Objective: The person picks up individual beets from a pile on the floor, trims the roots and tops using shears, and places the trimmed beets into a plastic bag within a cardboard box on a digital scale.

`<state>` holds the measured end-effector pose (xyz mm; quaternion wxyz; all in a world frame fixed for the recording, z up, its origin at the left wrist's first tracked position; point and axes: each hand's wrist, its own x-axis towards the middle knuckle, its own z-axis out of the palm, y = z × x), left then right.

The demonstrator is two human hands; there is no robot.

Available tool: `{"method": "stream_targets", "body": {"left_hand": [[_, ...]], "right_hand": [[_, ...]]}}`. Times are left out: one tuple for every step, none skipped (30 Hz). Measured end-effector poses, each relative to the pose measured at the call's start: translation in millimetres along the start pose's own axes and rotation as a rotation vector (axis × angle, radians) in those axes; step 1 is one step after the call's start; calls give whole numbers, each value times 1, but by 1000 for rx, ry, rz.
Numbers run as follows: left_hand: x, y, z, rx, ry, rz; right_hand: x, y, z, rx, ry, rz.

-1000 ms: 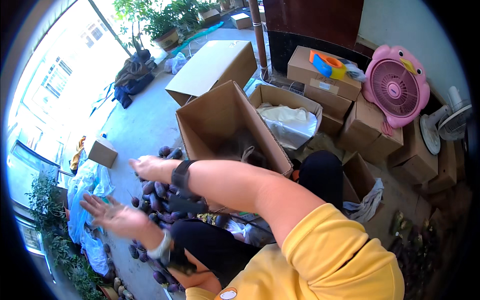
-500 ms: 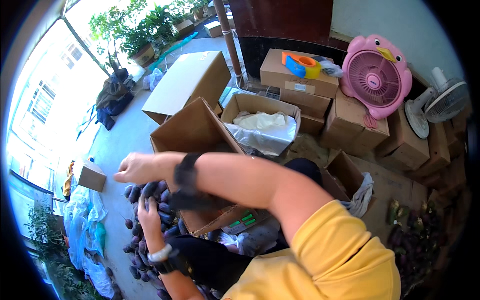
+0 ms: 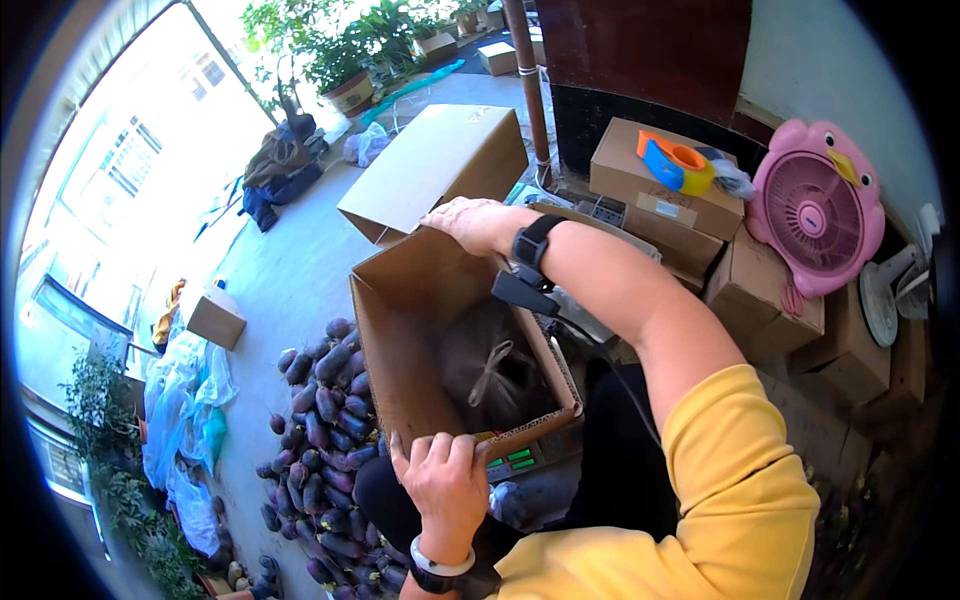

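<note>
An open cardboard box (image 3: 400, 330) stands tilted in front of me, with a dark plastic bag (image 3: 490, 375), tied at the neck, inside. My left hand (image 3: 440, 478) holds its near rim, fingers over the edge. Across the box, my right hand (image 3: 468, 224) grips the far rim near a corner. A dark band and a black device with a cable sit on my right wrist; a white bracelet and a dark band circle my left. Under the box's near side shows a scale (image 3: 520, 460) with green displays, mostly hidden.
Dark purple oblong root vegetables (image 3: 325, 450) lie heaped left of the box. A closed carton (image 3: 430, 165) stands beyond it. Stacked cartons (image 3: 640, 205), a pink fan (image 3: 815, 215) and a white fan (image 3: 885, 300) line the right. Plastic bags (image 3: 180, 430) lie at far left.
My right hand has swung from above the vegetables to the box's far rim. My left hand has left the vegetables and taken hold of the near rim. The view has shifted left.
</note>
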<state>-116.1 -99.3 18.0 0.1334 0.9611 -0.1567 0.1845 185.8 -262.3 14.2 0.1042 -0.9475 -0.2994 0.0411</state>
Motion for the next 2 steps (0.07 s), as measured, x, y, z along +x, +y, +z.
{"method": "stream_targets", "body": {"left_hand": [[6,1,1,2,-14,-17],[11,-3,2,4,-28,-34]], "right_hand": [[-6,5,-5,-17,-10,-27],[-6,11,-4,-17,-17,-37]]}}
